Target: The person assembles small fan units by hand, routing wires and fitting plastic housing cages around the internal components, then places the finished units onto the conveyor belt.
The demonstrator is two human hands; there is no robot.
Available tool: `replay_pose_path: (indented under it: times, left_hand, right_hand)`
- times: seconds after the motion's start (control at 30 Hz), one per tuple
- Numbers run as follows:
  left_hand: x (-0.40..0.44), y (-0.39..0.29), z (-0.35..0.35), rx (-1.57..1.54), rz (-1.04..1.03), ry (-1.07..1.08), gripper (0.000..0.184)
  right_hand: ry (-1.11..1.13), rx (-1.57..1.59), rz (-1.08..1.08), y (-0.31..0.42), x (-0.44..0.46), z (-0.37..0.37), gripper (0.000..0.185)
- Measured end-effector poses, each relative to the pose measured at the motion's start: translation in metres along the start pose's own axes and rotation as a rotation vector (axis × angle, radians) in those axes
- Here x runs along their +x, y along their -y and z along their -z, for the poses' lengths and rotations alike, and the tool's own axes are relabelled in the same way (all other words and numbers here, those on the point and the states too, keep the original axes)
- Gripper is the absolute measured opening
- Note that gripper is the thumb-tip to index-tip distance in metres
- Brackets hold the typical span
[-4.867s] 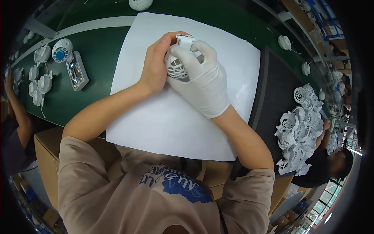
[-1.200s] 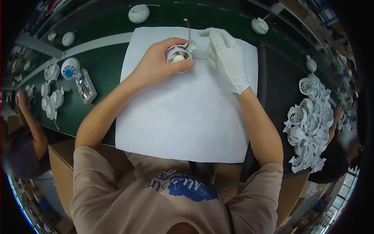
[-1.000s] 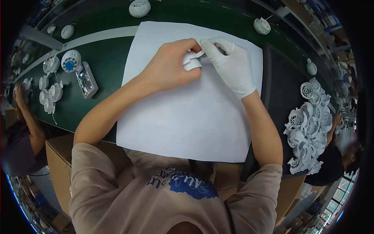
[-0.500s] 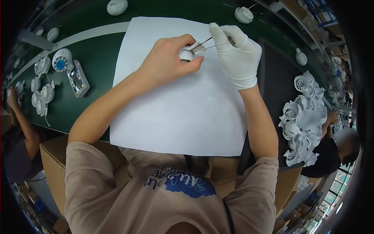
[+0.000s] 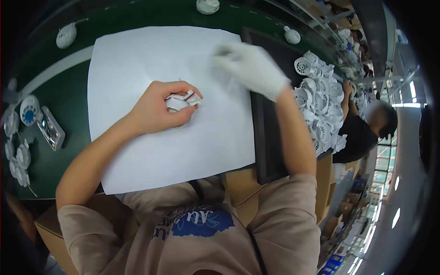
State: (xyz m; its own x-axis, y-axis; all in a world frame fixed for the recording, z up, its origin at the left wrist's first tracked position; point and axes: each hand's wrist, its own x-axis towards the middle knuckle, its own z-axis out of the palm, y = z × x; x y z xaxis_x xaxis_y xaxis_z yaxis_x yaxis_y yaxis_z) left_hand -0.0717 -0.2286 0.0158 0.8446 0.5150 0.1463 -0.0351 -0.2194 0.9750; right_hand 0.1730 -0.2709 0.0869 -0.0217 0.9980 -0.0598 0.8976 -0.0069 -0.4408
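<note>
Left hand (image 5: 158, 107), bare, gripping a small white part (image 5: 176, 103) over the lower middle of the paper (image 5: 183, 160). Thumb on the near side, fingers curled round the far side; a narrow piece with a dark red line sticks out to the right. Grip probably chosen to keep that end exposed and accessible to the other hand. Right hand (image 5: 252, 66), white-gloved, near the paper's right edge, apart from the part; fingers blurred, cannot tell whether closed or holding anything.

Paper lies flat on the green table (image 5: 73, 91), perhaps as a clean, pale ground that guards small parts from scuffs. White shells (image 5: 321, 101) heaped on the right, presumably for easy reach on that side. To the left, wired units (image 5: 23, 156), a blue-centred disc (image 5: 30, 110) and a lit module (image 5: 51, 129), set well apart from the heap, maybe to avoid mixing.

Containers: black tray (image 5: 263, 151) beside the paper, raised edge, shells at its far right side. Cardboard box (image 5: 240, 183) below the table edge; contents not visible.
</note>
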Motion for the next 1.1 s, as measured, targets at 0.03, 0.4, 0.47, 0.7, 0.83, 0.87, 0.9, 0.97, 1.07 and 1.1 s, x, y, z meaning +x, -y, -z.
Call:
replay_pose_path:
  times: [0.03,0.4,0.47,0.7,0.83,0.87,0.9,0.97,1.07,1.1]
  left_hand:
    - [0.000,0.001,-0.003,0.021,-0.065,-0.033,0.025]
    - [-0.001,0.000,0.001,-0.017,-0.001,-0.089,0.030]
    - [0.000,0.007,-0.002,-0.038,-0.082,-0.226,0.032]
    - [0.009,0.021,0.010,-0.013,-0.106,-0.588,0.036]
    - [0.009,0.023,0.012,-0.005,-0.129,-0.643,0.037]
    - [0.012,0.022,0.011,-0.006,-0.141,-0.636,0.037]
    - [0.013,0.020,0.010,-0.010,-0.145,-0.634,0.037]
    - [0.013,0.018,0.015,-0.043,-0.124,-0.643,0.038]
    - [0.009,0.016,0.019,-0.079,-0.079,-0.665,0.037]
    - [0.008,0.014,0.020,-0.113,-0.059,-0.683,0.036]
  right_hand:
    - [-0.269,-0.397,0.082,-0.020,-0.014,0.016,0.026]
    - [0.609,-1.176,-0.383,-0.079,-0.057,0.078,0.031]
    - [-0.058,-0.839,-0.478,-0.087,-0.051,0.084,0.033]
    - [0.077,-0.413,0.209,0.011,-0.061,-0.021,0.041]
    - [-0.044,-0.254,0.277,0.020,-0.067,-0.043,0.049]
    - [-0.046,-0.258,0.277,0.023,-0.065,-0.047,0.049]
    - [-0.083,-0.311,0.107,0.026,-0.061,-0.051,0.049]
    - [-0.164,-0.399,-0.235,0.029,-0.048,-0.058,0.051]
    - [-0.079,-0.443,-0.350,0.050,-0.012,-0.043,0.049]
    - [-0.034,-0.469,-0.404,0.055,-0.003,-0.042,0.047]
